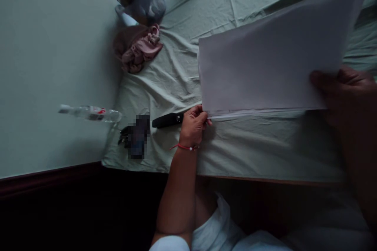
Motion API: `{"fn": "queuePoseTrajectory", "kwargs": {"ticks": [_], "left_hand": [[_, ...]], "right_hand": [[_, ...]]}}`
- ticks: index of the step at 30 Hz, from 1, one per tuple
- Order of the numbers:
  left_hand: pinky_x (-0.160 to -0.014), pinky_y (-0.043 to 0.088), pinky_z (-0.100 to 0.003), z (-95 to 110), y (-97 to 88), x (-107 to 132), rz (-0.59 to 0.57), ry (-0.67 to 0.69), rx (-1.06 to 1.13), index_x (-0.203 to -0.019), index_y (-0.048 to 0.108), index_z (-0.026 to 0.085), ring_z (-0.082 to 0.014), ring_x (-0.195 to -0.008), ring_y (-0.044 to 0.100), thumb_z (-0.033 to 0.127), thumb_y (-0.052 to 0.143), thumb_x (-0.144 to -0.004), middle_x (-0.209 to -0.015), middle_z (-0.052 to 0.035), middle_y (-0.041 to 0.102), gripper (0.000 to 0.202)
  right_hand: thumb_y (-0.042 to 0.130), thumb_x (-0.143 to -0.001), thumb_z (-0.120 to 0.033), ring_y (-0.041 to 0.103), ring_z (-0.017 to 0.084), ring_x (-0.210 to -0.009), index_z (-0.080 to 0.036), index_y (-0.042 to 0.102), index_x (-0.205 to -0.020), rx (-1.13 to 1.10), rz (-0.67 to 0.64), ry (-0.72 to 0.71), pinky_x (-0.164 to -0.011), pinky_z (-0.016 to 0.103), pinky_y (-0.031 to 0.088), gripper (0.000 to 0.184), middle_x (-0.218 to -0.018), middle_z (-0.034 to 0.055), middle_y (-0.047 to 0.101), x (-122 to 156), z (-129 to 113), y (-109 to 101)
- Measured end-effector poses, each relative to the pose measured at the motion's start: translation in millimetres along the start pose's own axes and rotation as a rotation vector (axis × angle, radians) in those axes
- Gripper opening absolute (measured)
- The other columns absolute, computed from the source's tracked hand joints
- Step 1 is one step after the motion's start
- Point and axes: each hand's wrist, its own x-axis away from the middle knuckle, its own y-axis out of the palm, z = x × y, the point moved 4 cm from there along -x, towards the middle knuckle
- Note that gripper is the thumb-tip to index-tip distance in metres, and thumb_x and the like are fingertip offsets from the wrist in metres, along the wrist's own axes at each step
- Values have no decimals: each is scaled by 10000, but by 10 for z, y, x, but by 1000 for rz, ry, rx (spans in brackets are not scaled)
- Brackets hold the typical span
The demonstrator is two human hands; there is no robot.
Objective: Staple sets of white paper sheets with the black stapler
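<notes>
Several white paper sheets [265,59] lie in a slightly uneven stack above the cloth-covered table, their right end raised and curving upward. My left hand [193,121], with a red string bracelet [185,147] at the wrist, pinches the near left corner of the stack between thumb and fingers. At the right my right hand [350,86] grips the near right part of the paper, thumb on top; its lower fingers are in shadow and partly hidden. Just left of my left hand is a black stapler-like object [167,120], which the hand partly covers.
A clear plastic bottle [91,113] stands at the table's left edge by the wall. Near it lie a blurred-out dark object [138,137] and a dark clustered item. Farther back are a crumpled pink cloth [141,49] and a plastic bag [150,0] beside a brown box.
</notes>
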Motion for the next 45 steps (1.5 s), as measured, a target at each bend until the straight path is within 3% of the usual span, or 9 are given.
{"fn": "queuePoseTrajectory", "kwargs": {"ticks": [7, 12, 15, 20, 26, 32, 36, 39, 45], "left_hand": [[-349, 269, -140, 16, -16, 5, 18, -33, 72, -728, 631, 157, -63, -435, 570, 85, 553, -592, -611, 37, 624, 172], [-321, 270, -164, 39, -8, 38, 6, -151, 174, -828, 657, 133, -111, -426, 627, 239, 554, -788, -699, -39, 705, 154], [-318, 274, -146, 28, 6, 48, -34, -123, 145, -792, 634, 136, -83, -422, 615, 285, 698, -811, -672, 1, 673, 163], [-390, 385, -111, 5, 23, 36, -50, -28, 113, -785, 637, 134, -49, -472, 634, 147, 758, -802, -650, 55, 619, 123], [-447, 446, -118, 17, -28, 8, -40, 4, 80, -802, 640, 153, -49, -524, 655, 146, 768, -819, -694, 59, 634, 129], [-566, 544, -165, -2, -105, 6, -35, -4, 112, -866, 682, 177, -71, -644, 669, 177, 806, -781, -815, 35, 704, 150], [-641, 571, -233, 38, -167, -14, 5, 26, 255, -924, 690, 185, -115, -695, 679, 432, 711, -912, -797, -9, 719, 248], [-645, 565, -271, 72, -183, -18, -38, 35, 272, -905, 697, 196, -166, -732, 710, 591, 717, -872, -740, -27, 715, 397], [-878, 565, -267, 166, -175, 31, 3, 280, 194, -825, 710, 250, -142, -932, 717, 215, 880, -626, -905, 22, 772, 264]], "right_hand": [[944, -586, -566, 569, 140, -708, -216, 674, -780, 6, -38, -15, -558, 323, 461, 483, -841, 62, 647, 17, -34, 17], [947, -567, -600, 546, 130, -692, -216, 685, -825, 9, -28, -28, -542, 313, 463, 531, -836, 61, 638, 51, -68, 12], [957, -549, -578, 532, 110, -684, -218, 698, -822, 0, -38, -6, -535, 292, 440, 521, -899, 59, 663, 49, -63, 15], [923, -618, -473, 488, 98, -640, -224, 754, -847, -21, 3, -28, -524, 280, 356, 379, -865, 53, 662, 10, -7, -4], [818, -801, -471, 476, 75, -608, -246, 786, -886, 156, 9, -46, -585, 302, 426, 243, -838, 23, 667, 38, 9, -29], [910, -682, -436, 578, 130, -678, -263, 823, -1000, 14, -36, -31, -583, 333, 481, 373, -999, 61, 744, -49, 102, -103], [900, -713, -414, 631, 153, -760, -274, 831, -1025, 23, -42, -66, -650, 357, 533, 349, -1081, 62, 761, -22, 123, -118], [877, -751, -457, 684, 190, -872, -279, 820, -1094, 78, -81, -116, -738, 402, 575, 390, -1121, 60, 759, -16, 145, -113], [987, -519, -432, 721, 256, -928, -253, 817, -884, 28, -202, -147, -781, 474, 601, 440, -1007, 40, 774, -61, 172, -67]]}}
